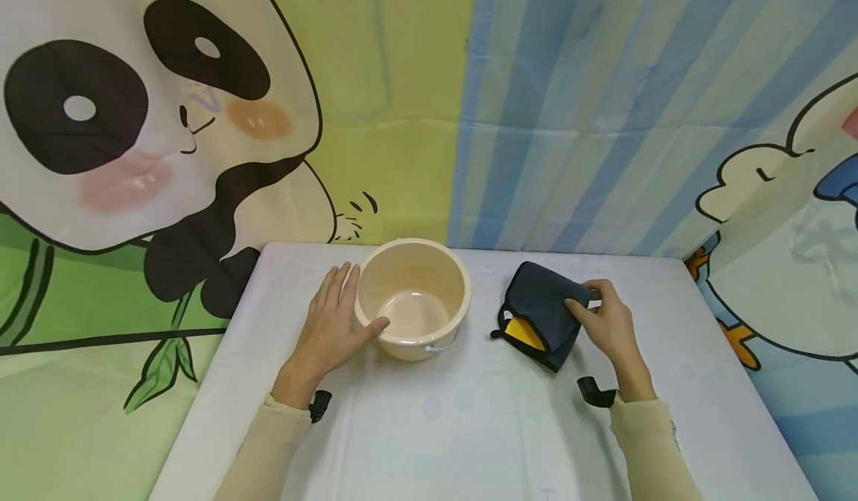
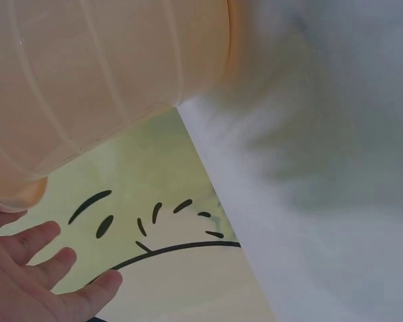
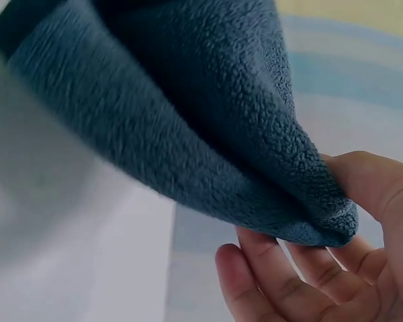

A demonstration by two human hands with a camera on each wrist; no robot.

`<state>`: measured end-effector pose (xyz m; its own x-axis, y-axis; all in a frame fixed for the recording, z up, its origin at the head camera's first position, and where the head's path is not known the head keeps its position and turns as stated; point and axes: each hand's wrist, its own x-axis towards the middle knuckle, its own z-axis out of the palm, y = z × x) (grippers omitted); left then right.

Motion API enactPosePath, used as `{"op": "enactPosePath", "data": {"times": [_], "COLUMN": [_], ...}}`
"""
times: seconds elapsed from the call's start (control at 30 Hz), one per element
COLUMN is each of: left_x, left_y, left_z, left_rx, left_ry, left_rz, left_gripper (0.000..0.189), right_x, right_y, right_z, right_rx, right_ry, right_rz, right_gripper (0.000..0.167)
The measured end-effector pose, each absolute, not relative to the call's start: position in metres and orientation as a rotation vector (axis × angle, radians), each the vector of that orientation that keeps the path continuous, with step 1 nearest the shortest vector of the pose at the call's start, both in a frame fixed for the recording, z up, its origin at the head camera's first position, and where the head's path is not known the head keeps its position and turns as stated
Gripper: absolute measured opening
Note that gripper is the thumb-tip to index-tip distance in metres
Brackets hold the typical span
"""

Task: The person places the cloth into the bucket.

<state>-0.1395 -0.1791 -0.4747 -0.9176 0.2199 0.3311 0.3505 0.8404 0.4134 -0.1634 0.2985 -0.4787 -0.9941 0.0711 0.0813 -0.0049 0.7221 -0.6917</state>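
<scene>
A small cream plastic bucket [image 1: 413,281] stands upright near the table's back edge, its wire handle lowered at the front. My left hand [image 1: 335,318] touches its left side with straight fingers, the thumb lying at the front rim. In the left wrist view the bucket's ribbed wall [image 2: 107,74] fills the upper left, above the left hand [image 2: 33,275]. To the right, my right hand [image 1: 610,322] pinches the corner of a folded dark blue-grey towel [image 1: 543,300] with a yellow patch showing. The right wrist view shows its fluffy fabric [image 3: 208,127] between thumb and fingers [image 3: 275,282].
A white-covered table [image 1: 429,441] lies under everything. Printed curtains, with a panda [image 1: 161,114] at left and blue stripes [image 1: 603,114] at right, hang right behind the table's back edge. Black camera mounts [image 1: 595,392] stick out from both wrists.
</scene>
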Motion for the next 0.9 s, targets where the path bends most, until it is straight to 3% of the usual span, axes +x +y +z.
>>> {"op": "enactPosePath", "data": {"times": [0.47, 0.9], "left_x": [-0.14, -0.139], "left_y": [-0.179, -0.179], "left_z": [-0.475, -0.476], "left_rx": [-0.439, -0.449], "left_ry": [-2.737, -2.718], "left_rz": [-0.697, -0.698], "left_gripper": [0.105, 0.104], "right_x": [-0.152, -0.153], "right_y": [0.262, 0.234], "right_z": [-0.432, -0.369], "right_rx": [0.211, 0.507], "right_ry": [-2.636, -2.446], "right_rz": [1.088, 1.012], "right_gripper": [0.039, 0.044]}}
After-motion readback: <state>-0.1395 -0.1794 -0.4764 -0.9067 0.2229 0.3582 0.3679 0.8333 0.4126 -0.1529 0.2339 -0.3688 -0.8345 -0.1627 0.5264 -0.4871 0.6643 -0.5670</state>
